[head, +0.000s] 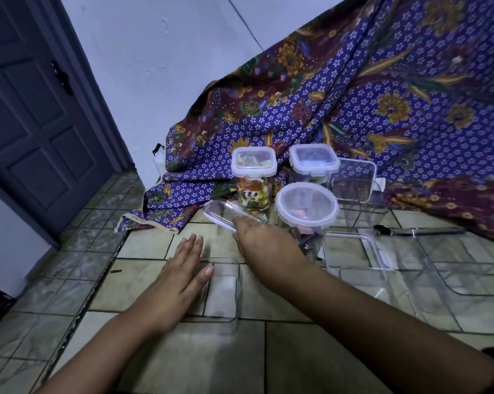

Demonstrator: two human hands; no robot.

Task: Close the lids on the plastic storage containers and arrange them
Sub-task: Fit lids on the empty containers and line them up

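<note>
My right hand holds a clear rectangular lid tilted above the tiled floor. My left hand lies flat with fingers spread, its thumb against the left wall of an open, empty clear container. Behind stand three lidded containers: a tall square one with colourful sweets, a square one and a round one. To the right a clear empty container stands open, and another open clear container sits low on the floor.
A purple patterned cloth drapes down at the back and right. A large clear tray or lid lies on the floor at right, with a dark-handled metal tool behind it. A dark door stands at left.
</note>
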